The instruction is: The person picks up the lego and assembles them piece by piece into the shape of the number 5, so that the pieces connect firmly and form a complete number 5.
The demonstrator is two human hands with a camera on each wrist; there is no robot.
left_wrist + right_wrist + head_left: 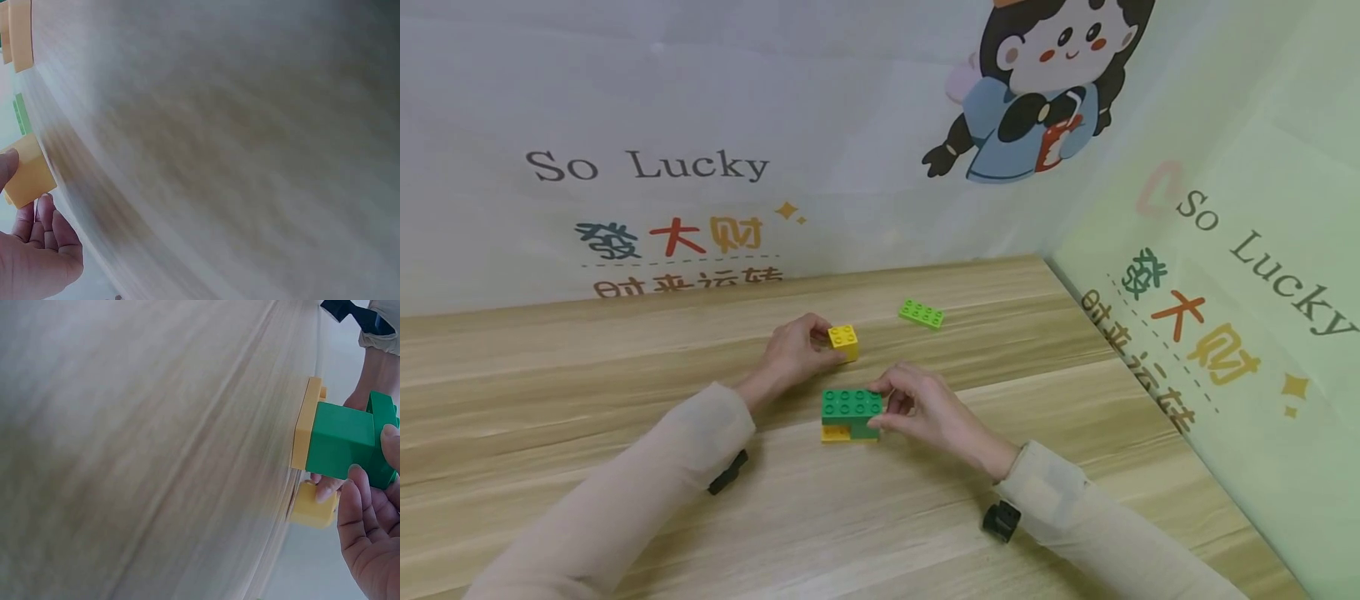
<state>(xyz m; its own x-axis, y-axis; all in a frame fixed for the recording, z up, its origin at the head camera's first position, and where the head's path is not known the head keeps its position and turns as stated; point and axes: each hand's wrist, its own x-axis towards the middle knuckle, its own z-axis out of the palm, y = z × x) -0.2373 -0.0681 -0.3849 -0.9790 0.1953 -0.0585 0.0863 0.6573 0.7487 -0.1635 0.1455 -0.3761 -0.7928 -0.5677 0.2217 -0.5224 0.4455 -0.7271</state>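
Head view: near the middle of the frame the left hand pinches a small yellow square plastic brick between thumb and fingers, the brick at or just above the wooden table. Just below and right of it, the right hand grips the right end of a dark green studded brick that sits on a flat yellow plate, this little stack standing on the table. A light green flat brick lies apart toward the upper right. Left wrist view: at the lower left of the frame the left hand's fingers curl under the yellow brick; the rest is blurred table. Right wrist view: at the right edge the right hand's fingers hold the green brick against its yellow plate. The step in hand looks like adding a piece to the stack; next, the yellow brick would need carrying over the green studs, lining up, and pressing down while the right hand steadies the base.
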